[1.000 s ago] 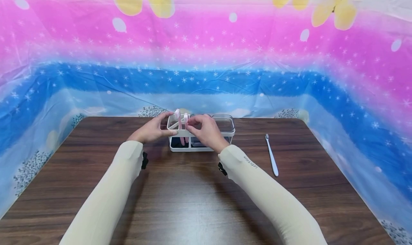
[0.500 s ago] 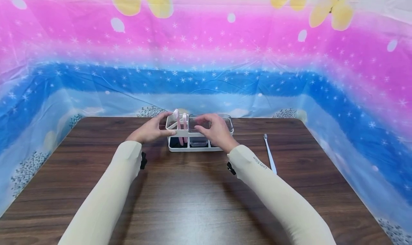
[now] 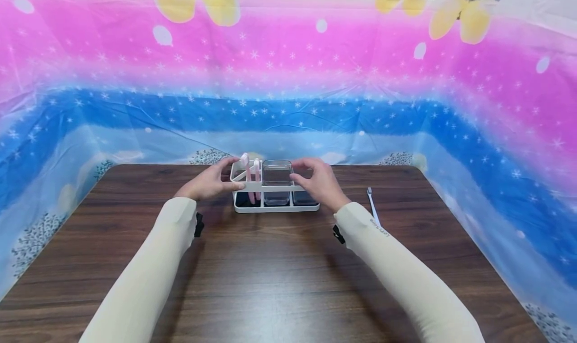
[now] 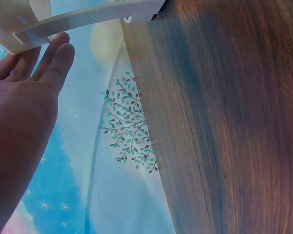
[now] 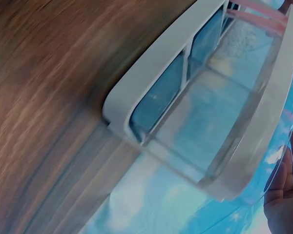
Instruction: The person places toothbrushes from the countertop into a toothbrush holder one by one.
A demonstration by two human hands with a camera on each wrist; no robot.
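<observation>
A white toothbrush holder [image 3: 276, 188] stands near the table's far edge. Two pink toothbrushes [image 3: 249, 177] lean upright in its left section, and a clear cup [image 3: 277, 175] fills the middle one. My left hand [image 3: 207, 183] grips the holder's left end, thumb in front and fingers behind; the left wrist view shows the fingertips against the white frame [image 4: 83, 18]. My right hand [image 3: 321, 182] hovers at the right section, thumb and fingers spread apart and covering part of it. In the right wrist view, that hand [image 5: 285, 190] is beside a clear cup's rim.
A white toothbrush [image 3: 372, 205] lies on the wooden table [image 3: 261, 273] to the right, its lower end hidden by my right sleeve. A patterned pink and blue cloth [image 3: 288, 107] hangs behind and around the table.
My right hand has let go of the nearer pink toothbrush and moved right along the holder, uncovering the middle cup. The left hand keeps its grip.
</observation>
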